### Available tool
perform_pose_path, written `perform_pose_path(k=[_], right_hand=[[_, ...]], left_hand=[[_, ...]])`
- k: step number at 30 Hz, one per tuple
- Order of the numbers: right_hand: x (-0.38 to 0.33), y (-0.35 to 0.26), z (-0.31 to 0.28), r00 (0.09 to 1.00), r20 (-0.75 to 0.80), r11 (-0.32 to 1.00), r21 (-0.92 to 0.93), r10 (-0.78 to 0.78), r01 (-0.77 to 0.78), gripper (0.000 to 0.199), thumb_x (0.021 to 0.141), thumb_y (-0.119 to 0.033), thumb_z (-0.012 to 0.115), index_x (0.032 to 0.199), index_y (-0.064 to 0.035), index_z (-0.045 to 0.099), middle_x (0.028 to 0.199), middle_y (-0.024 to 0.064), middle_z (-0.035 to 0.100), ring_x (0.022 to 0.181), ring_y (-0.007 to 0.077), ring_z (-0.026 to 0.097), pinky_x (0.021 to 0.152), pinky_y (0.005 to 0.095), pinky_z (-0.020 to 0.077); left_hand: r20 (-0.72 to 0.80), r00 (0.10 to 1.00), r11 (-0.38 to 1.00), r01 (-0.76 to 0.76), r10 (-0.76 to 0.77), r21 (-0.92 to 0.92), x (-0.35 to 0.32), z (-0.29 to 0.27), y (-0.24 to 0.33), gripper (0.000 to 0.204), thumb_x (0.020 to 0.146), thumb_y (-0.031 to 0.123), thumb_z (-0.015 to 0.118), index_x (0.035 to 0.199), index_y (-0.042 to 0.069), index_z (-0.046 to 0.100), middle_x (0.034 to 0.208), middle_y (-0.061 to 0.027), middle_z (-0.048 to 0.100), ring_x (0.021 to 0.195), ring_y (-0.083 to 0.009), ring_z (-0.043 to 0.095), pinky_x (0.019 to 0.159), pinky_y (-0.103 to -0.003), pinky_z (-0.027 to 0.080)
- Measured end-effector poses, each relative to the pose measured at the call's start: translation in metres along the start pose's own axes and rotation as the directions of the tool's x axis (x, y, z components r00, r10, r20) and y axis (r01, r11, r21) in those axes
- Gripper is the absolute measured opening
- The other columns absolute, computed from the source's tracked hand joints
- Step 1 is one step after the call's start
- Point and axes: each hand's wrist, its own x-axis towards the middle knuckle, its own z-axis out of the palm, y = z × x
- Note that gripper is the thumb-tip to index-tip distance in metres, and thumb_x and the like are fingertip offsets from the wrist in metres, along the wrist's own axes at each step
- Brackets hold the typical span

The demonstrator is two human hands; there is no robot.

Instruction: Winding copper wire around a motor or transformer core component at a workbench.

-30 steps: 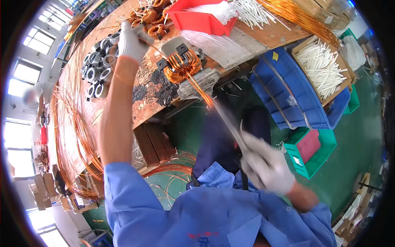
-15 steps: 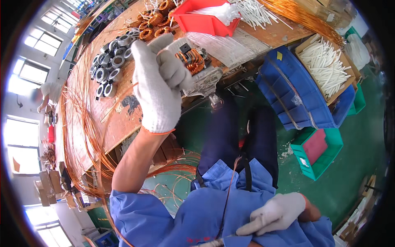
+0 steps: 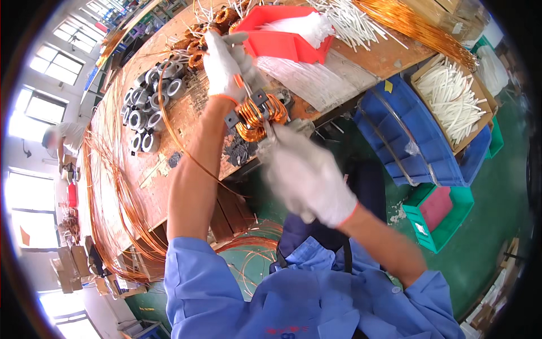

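A coil of thick copper wire wound on a ring core [image 3: 257, 116], with dark square blocks at its sides, sits at the near edge of the workbench. My left hand [image 3: 226, 68], in a white knitted glove, is just beyond the coil, its fingers curled. What they close on is hidden. My right hand [image 3: 307, 175], gloved too, is at the near side of the coil and smeared by motion. A thin grey piece shows between its fingertips and the coil, too blurred to name. One loose copper wire [image 3: 163, 101] arcs left of my left hand and crosses my left forearm.
Several grey ring cores [image 3: 148, 110] cluster left on the workbench [image 3: 155, 189]. Finished coils [image 3: 226, 17] and a red bin [image 3: 274, 45] lie beyond. A blue crate [image 3: 395, 130] carries a box of white tubes [image 3: 451, 96]. Copper strands [image 3: 113, 192] hang over the left edge.
My right hand has come up from my lap to the coil. My left hand has shifted slightly away and right. The coil has moved nearer me, and the loose wire now loops across my left forearm.
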Motion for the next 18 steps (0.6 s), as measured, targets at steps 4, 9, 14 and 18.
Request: perform_pose_path(k=[4,9,14,18], right_hand=[[-0.062,0.015,-0.046,0.935,0.189,0.729,-0.587,-0.3,0.352,0.043,0.109,-0.013,0.051,0.149,0.0014,0.05,0.087,0.0031,0.061,0.056,0.008,0.053,0.048,0.024,0.0431],[-0.222,0.019,-0.091,0.816,0.157,0.83,-0.128,0.557,-0.542,0.04,0.094,0.005,0.062,0.133,0.0112,0.058,0.101,0.0192,0.068,0.068,0.0254,0.067,0.065,0.0332,0.0561],[-0.233,0.028,-0.101,0.655,0.749,0.971,-0.217,0.099,0.101,0.048,0.101,-0.006,0.065,0.147,0.0063,0.056,0.103,0.0171,0.07,0.089,0.0264,0.07,0.079,0.0315,0.0569],[-0.163,0.029,-0.078,0.814,0.568,0.922,-0.368,0.118,0.123,0.043,0.104,-0.011,0.061,0.146,-0.0035,0.06,0.107,0.0097,0.073,0.081,0.0147,0.068,0.076,0.0314,0.0553]], left_hand=[[-0.092,0.989,0.988,0.105,-0.116,-0.113,-0.001,-0.02,0.03,0.066,0.111,0.057,0.04,0.122,-0.006,0.059,0.066,0.0041,0.032,0.056,-0.0092,0.033,0.05,-0.028,0.031],[-0.106,0.864,0.782,-0.385,0.492,0.49,-0.123,-0.046,0.03,0.049,0.106,0.038,0.052,0.125,-0.006,0.057,0.083,-0.0041,0.051,0.072,-0.0169,0.047,0.069,-0.032,0.044],[0.721,0.346,-0.02,-0.895,0.6,0.446,-0.201,-0.011,0.014,0.035,0.095,0.008,0.066,0.126,-0.006,0.057,0.094,-0.0099,0.061,0.088,-0.0219,0.057,0.092,-0.036,0.046],[0.256,0.91,0.935,-0.35,0.326,0.053,-0.13,0.029,0.064,0.066,0.114,0.053,0.035,0.126,-0.007,0.059,0.063,0.0072,0.021,0.052,-0.0075,0.021,0.045,-0.026,0.02]])
